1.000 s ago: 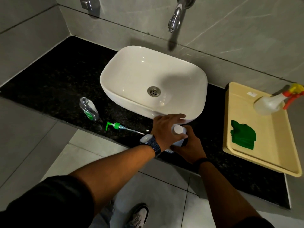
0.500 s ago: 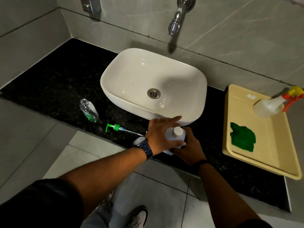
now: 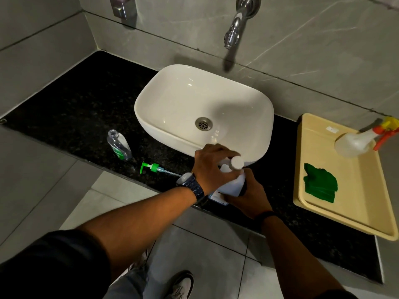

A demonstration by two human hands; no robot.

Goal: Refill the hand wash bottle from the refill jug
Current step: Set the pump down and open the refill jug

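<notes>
The clear bottle point(image 3: 118, 146) is standing uncapped on the counter point(image 3: 82, 108). Its green pump point(image 3: 154, 167) is lying just beside it. The white jug point(image 3: 232, 182) is standing capped at the front edge.

Nothing legible here, so a quick run through the candidates. The hand wash bottle point(image 3: 118, 145) on the worktop has a green label point(image 3: 119, 153) low on its side, but the lettering is too small to make out. The refill jug point(image 3: 232, 182) shows a white label corner point(image 3: 216, 197), possibly printed, though it is blurred and half covered. A small white sticker point(image 3: 332, 129) sits on the tray point(image 3: 345, 214), unreadable. The watch point(image 3: 190, 184) face gives no digits.
</notes>
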